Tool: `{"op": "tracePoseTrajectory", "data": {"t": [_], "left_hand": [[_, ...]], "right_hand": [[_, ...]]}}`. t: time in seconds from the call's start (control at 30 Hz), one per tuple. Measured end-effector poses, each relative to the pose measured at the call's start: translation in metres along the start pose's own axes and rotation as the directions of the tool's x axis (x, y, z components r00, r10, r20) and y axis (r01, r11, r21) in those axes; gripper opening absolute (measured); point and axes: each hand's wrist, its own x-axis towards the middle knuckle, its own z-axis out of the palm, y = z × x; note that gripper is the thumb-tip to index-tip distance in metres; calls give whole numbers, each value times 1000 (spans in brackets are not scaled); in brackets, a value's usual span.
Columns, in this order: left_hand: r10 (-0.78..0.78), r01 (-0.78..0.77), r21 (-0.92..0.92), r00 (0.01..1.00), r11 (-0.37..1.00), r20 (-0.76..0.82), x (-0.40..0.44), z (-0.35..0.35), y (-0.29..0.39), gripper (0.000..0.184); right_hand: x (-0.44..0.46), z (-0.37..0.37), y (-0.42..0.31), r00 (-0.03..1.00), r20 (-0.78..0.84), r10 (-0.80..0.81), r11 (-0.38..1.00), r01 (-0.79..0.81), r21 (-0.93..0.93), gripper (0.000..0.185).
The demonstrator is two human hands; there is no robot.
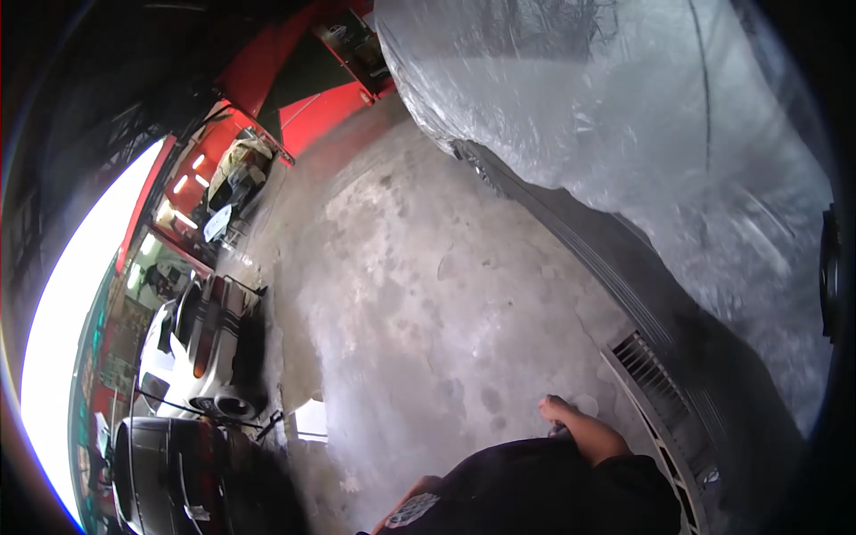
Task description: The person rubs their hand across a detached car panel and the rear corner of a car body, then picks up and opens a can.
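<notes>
My right hand [555, 409] is low in front of my dark shirt, above the concrete floor [392, 294]. Its fingers look curled, and a small dark shape shows just below them, too unclear to name. Of my left arm [406, 502] only a strip of skin shows beside the shirt's printed emblem; the left hand itself is out of sight. On the right stands a vehicle draped in clear plastic sheeting [571, 107], its dark, ridged lower edge [615, 267] uncovered. Nearest my right hand is a pale slatted grille panel [644, 361].
At the left are a white car [201, 357] with dark stripes and a dark vehicle [169, 464] closer to me. Farther back, a covered load [239, 174] stands by a red wall [325, 116]. Bright daylight enters through the left opening.
</notes>
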Motion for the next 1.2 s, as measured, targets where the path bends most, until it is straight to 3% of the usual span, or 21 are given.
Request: {"op": "tracePoseTrajectory", "data": {"t": [0.03, 0.07, 0.2, 0.3, 0.4, 0.43, 0.47, 0.5, 0.53, 0.6, 0.67, 0.7, 0.73, 0.8, 0.9, 0.93, 0.97, 1.0, 1.07, 1.13, 1.2], "left_hand": [[-330, 324, -222, 944, 920, 8, 16, -10, 17, 22], [-443, 428, -297, 896, 854, 19, 29, -23, 30, 22], [-574, 548, -339, 819, 765, 29, 83, -87, 77, 24], [-628, 617, -306, 775, 725, 72, 129, -134, 83, 26], [-665, 677, -263, 732, 687, 147, 186, -190, 81, 27], [-666, 686, -254, 726, 682, 173, 212, -208, 78, 28], [-668, 697, -245, 717, 674, 201, 239, -226, 79, 28], [-653, 689, -236, 724, 685, 220, 282, -247, 85, 29], [-631, 673, -233, 739, 702, 237, 333, -267, 94, 29], [-595, 649, -252, 760, 718, 262, 421, -306, 114, 31], [-533, 594, -260, 801, 761, 270, 520, -353, 148, 32], [-492, 548, -243, 832, 800, 256, 564, -376, 163, 32], [-454, 501, -209, 859, 840, 235, 600, -400, 188, 33], [-369, 399, -139, 908, 906, 199, 670, -448, 264, 33], [-201, 209, -70, 973, 975, 111, 766, -498, 348, 31], [-139, 147, -69, 984, 987, 112, 790, -509, 360, 30], [26, -11, -123, 993, 992, 116, 811, -518, 359, 28], [-24, 28, -62, 998, 998, 60, 832, -523, 376, 28], [-81, 85, -115, 996, 990, 37, 862, -523, 387, 29], [-92, 128, -284, 987, 950, 134, 884, -517, 352, 32], [-142, 217, -328, 961, 919, 237, 887, -504, 322, 30]], "right_hand": [[20, -31, -4, 1000, 2, -4, 996, 4, 85, 33], [41, -61, -7, 1000, 3, -9, 985, 8, 170, 34], [117, -156, -3, 973, -211, -96, 942, 157, 295, 37], [166, -196, 1, 965, -236, 117, 769, 62, 636, 39], [226, -221, 21, 999, 45, 4, 700, -35, 714, 42], [253, -219, 30, 998, 56, 0, 825, -32, 565, 37], [293, -209, 42, 914, 404, -30, 788, -226, 572, 34], [347, -215, 66, 729, 681, -71, 753, -408, 516, 31], [387, -237, 94, 471, 874, -120, 725, -560, 401, 28], [410, -234, 133, 913, 404, 47, 879, -230, 418, 22], [431, -336, 113, 934, 331, 134, 911, -247, 329, 21], [411, -402, 91, 980, 182, 83, 979, -114, 168, 20], [454, -402, 108, 999, -33, 37, 998, -35, 61, 20], [550, -387, 152, 887, -457, -61, 977, -40, -208, 22], [623, -447, 140, 900, -435, 26, 999, -39, -20, 24], [614, -489, 118, 936, -350, 42, 999, -32, 34, 24], [600, -536, 92, 964, -261, 57, 995, -35, 89, 24], [579, -590, 60, 983, -171, 72, 989, -48, 142, 25], [621, -630, 56, 982, -191, 6, 996, 11, 86, 26], [650, -669, 47, 975, -218, -43, 995, 61, 73, 27], [669, -717, 35, 958, -280, -59, 990, 93, 107, 28]]}}
